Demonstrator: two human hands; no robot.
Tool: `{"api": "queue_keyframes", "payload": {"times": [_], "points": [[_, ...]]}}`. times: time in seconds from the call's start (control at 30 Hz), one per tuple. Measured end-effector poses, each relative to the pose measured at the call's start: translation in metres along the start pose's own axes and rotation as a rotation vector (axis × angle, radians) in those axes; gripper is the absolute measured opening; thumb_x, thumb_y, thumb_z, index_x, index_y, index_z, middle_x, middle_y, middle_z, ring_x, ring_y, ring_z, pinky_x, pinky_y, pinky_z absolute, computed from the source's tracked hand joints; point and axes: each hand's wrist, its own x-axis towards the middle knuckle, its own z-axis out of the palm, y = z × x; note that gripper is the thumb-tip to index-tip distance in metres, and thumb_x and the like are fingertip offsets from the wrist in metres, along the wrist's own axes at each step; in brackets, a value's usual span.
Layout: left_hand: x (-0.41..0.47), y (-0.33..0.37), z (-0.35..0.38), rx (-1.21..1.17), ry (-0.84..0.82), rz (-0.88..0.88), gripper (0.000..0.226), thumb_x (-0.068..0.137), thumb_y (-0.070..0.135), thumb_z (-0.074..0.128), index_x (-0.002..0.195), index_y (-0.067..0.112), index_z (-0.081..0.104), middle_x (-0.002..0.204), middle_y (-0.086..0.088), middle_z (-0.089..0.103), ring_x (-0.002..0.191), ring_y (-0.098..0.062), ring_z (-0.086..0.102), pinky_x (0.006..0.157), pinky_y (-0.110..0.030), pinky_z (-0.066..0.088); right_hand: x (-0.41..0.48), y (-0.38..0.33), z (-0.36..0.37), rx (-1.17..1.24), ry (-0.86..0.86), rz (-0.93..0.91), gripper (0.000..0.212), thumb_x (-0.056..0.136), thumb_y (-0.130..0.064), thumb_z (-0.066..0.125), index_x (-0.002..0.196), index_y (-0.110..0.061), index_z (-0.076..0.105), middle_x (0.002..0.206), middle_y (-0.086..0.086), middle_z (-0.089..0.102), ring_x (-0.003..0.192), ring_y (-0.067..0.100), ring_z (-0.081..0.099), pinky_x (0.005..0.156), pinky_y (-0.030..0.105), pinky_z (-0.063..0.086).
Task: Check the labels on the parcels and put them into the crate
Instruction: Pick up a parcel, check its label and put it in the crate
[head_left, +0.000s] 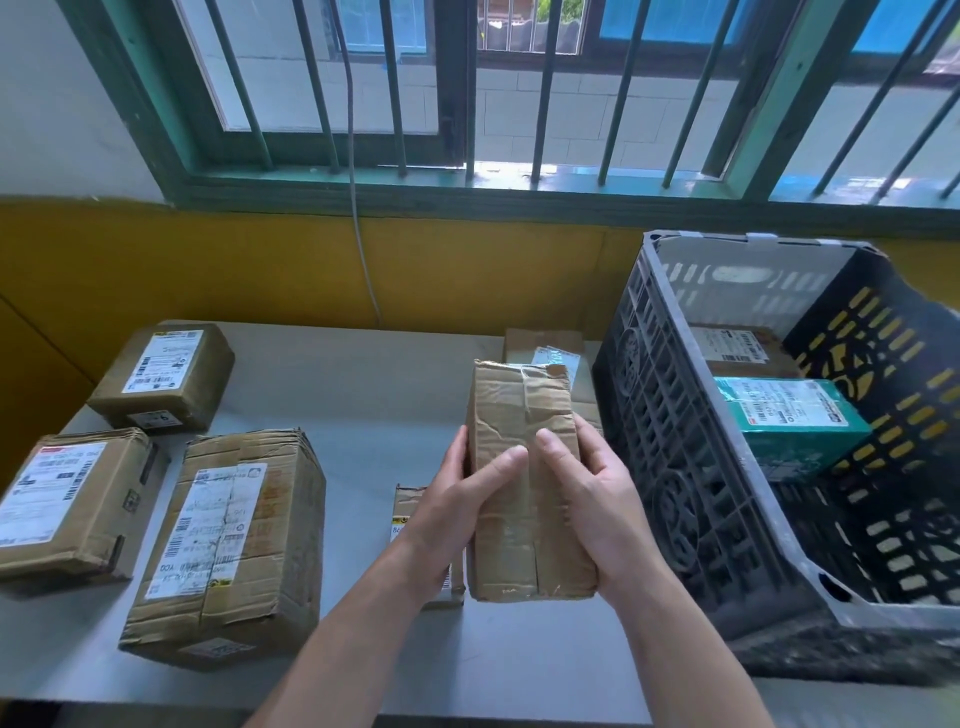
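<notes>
Both grips are holding one brown parcel (519, 405) above the near middle of the desk (363, 395). The left grip (457, 499) is wrapping the parcel's left edge, with its thumb lying across the taped face. The right grip (587, 493) is cupping the right edge, its thumb likewise pressing on that face. The parcel's long axis is running away from the person, with the far end raised. The face turned toward the camera is showing tape and creases only. No label is showing, so the check is judged incomplete and the parcel probably needs turning.

Beneath the left grip a small parcel (405, 514) is lying on the desk, partly hidden. Toward the near left corner a large parcel (228, 540) is lying label up. A flatter parcel (67, 504) is sitting at the left edge.

The crate (675, 467) is standing at the right edge of the desk, just beside the held parcel, open at the top. It is lying to the right of both grips, so the right grip is the nearer one. Inside, a teal parcel (789, 421) and a labelled brown parcel (737, 348) are lying toward the far end.

Farther off, a taped parcel (540, 343) is lying behind the held one, beside the crate. A square parcel (163, 376) is sitting near the far left corner.
</notes>
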Motion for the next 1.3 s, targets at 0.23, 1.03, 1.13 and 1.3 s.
{"api": "queue_keyframes", "payload": {"times": [0.23, 1.03, 1.13, 1.3], "points": [[0.0, 0.002, -0.009, -0.291, 0.085, -0.121, 0.054, 0.088, 0.041, 0.068, 0.134, 0.014, 0.065, 0.128, -0.019, 0.071, 0.119, -0.04, 0.067, 0.101, -0.059, 0.054, 0.005, 0.006, -0.008, -0.008, 0.077, 0.034, 0.026, 0.103, -0.019, 0.056, 0.126, -0.024, 0.066, 0.11, -0.006, 0.076, 0.091, 0.007, 0.075, 0.069, 0.023, 0.059], [0.004, -0.001, -0.017, -0.117, 0.067, 0.033, 0.068, 0.083, 0.039, 0.067, 0.147, 0.031, 0.046, 0.131, -0.004, 0.071, 0.117, -0.027, 0.07, 0.096, -0.047, 0.058, 0.006, 0.011, -0.024, -0.045, 0.125, 0.058, 0.034, 0.102, -0.03, 0.058, 0.135, -0.034, 0.057, 0.11, -0.006, 0.076, 0.096, 0.015, 0.075, 0.075, 0.036, 0.06], [0.002, 0.0, -0.015, -0.191, 0.043, 0.05, 0.051, 0.089, 0.034, 0.055, 0.14, 0.026, 0.055, 0.128, -0.01, 0.072, 0.115, -0.032, 0.071, 0.083, -0.043, 0.062, 0.008, 0.009, -0.025, 0.066, 0.079, 0.105, 0.031, 0.107, -0.032, 0.044, 0.134, -0.036, 0.06, 0.113, -0.003, 0.077, 0.099, 0.017, 0.075, 0.081, 0.04, 0.06], [-0.003, 0.004, -0.013, -0.217, 0.067, 0.015, 0.036, 0.106, 0.028, 0.039, 0.136, 0.023, 0.059, 0.124, -0.011, 0.074, 0.112, -0.032, 0.072, 0.086, -0.046, 0.062, 0.008, 0.01, -0.027, 0.042, 0.063, 0.092, 0.036, 0.108, -0.031, 0.039, 0.137, -0.033, 0.06, 0.121, -0.003, 0.074, 0.111, 0.018, 0.071, 0.098, 0.046, 0.055]]}}
